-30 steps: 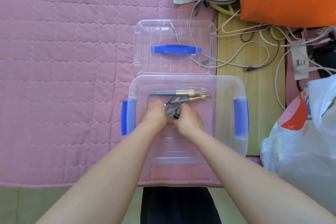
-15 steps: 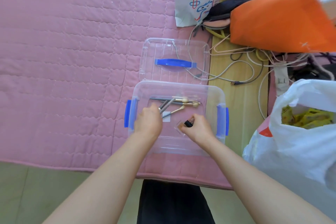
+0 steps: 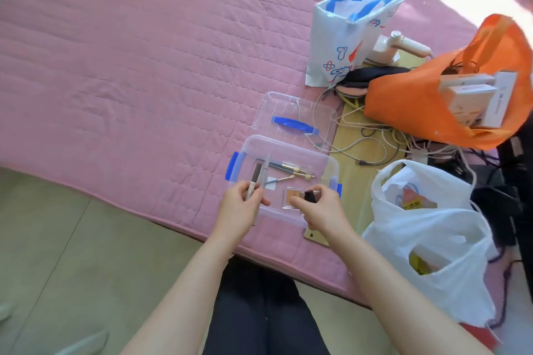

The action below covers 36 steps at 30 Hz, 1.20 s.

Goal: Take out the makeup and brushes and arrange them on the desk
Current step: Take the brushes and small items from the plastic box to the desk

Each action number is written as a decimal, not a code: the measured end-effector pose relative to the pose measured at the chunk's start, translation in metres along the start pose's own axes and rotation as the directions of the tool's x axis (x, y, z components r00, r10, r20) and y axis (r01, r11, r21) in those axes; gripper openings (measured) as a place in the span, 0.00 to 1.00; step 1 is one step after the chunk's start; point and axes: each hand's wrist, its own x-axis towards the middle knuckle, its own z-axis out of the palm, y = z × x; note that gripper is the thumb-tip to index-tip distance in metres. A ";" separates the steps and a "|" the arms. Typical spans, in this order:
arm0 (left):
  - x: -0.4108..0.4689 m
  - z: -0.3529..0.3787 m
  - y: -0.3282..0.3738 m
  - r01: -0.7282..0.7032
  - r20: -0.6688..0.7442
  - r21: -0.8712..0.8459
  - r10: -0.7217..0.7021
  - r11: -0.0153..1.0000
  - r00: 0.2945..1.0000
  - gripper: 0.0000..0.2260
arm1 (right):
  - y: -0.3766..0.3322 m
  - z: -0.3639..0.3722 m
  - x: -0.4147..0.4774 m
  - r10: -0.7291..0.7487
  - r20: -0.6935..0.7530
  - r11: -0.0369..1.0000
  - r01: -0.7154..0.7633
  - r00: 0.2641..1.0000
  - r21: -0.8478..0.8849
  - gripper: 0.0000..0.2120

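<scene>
A clear plastic box (image 3: 328, 166) with blue latches sits on the pink quilt. My left hand (image 3: 239, 204) grips two pencil-like makeup sticks (image 3: 258, 174) that point up over the box's left side. My right hand (image 3: 320, 210) pinches a small black item (image 3: 310, 196) together with a clear compact (image 3: 292, 196) of tan powder above the box's near right part. Several brushes (image 3: 291, 171) with pale tips lie inside the box at the back.
The box's clear lid (image 3: 294, 121) with a blue handle lies just behind. A white paper bag (image 3: 346, 37), an orange bag (image 3: 432, 101), a white plastic bag (image 3: 432, 239) and tangled cables (image 3: 383, 141) crowd the right. Pink quilt (image 3: 129, 66) stretches left.
Both hands have lifted out of the pile of brushes. The left one now holds two sticks raised, the right one holds the black item and compact. The camera has pulled back and tilted.
</scene>
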 end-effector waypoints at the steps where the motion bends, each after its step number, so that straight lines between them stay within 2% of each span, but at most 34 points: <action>1: -0.014 -0.005 0.002 0.002 -0.022 -0.029 -0.003 1.000 1.000 0.05 | -0.007 0.000 -0.011 -0.022 0.003 1.000 0.022 1.000 -0.003 0.09; 5: -0.062 -0.028 0.004 0.004 -0.126 -0.114 -0.019 0.993 0.992 0.05 | -0.032 0.005 -0.052 -0.103 0.035 0.995 0.103 0.994 0.018 0.08; 12: -0.130 -0.074 -0.008 0.012 -0.331 -0.278 -0.107 0.961 0.938 0.04 | -0.062 0.039 -0.111 -0.181 0.240 0.980 0.196 0.954 -0.041 0.09; 17: -0.173 -0.106 -0.023 0.011 -0.442 -0.387 -0.196 0.922 0.875 0.08 | -0.073 0.078 -0.144 -0.207 0.391 0.955 0.272 0.897 -0.118 0.09; 22: -0.211 -0.138 -0.049 0.013 -0.525 -0.478 -0.297 0.878 0.797 0.08 | -0.073 0.126 -0.173 -0.281 0.508 0.890 0.420 0.814 -0.180 0.08; 31: -0.273 -0.198 -0.110 -0.020 -0.594 -0.606 -0.436 0.795 0.676 0.07 | -0.065 0.220 -0.237 -0.216 0.670 0.826 0.499 0.710 -0.263 0.09; 36: -0.309 -0.246 -0.145 -0.043 -0.617 -0.650 -0.494 0.759 0.613 0.07 | -0.060 0.276 -0.284 -0.163 0.716 0.808 0.508 0.679 -0.298 0.10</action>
